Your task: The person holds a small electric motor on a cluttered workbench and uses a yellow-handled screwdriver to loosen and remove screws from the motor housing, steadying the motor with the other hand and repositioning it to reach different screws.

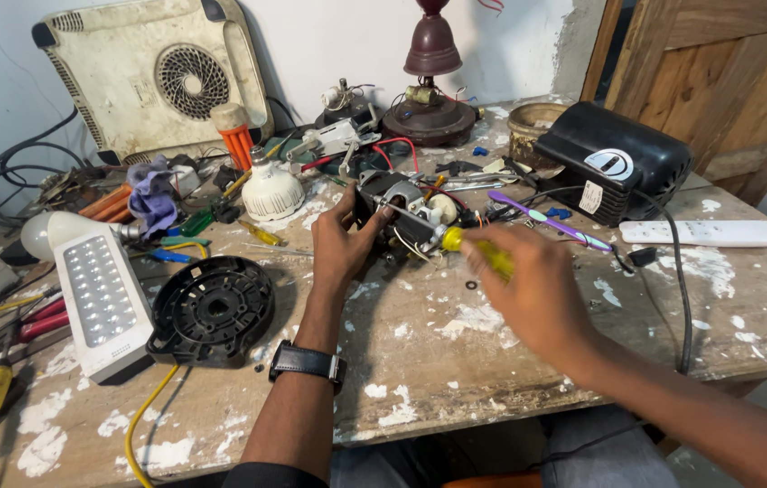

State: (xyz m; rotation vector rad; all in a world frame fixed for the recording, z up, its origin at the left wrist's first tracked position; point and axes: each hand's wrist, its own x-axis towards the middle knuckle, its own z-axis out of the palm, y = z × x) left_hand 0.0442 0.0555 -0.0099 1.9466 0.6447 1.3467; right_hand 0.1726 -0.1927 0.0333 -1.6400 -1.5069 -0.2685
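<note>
At frame centre, the small motor [402, 217] is being steadied, gripped by the left hand [340, 246]; the yellow-handled screwdriver [478, 253], clasped in the right hand [537, 289], is best being kept square to the screw.

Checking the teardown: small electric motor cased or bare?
Bare: small electric motor shows exposed windings and wires in left hand.

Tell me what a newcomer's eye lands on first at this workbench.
At the centre, the left hand grips a small electric motor while the right hand brings a yellow-handled screwdriver to it. Left of them lie a round black plastic cover and a white lamp panel on the paint-spattered table.
</note>
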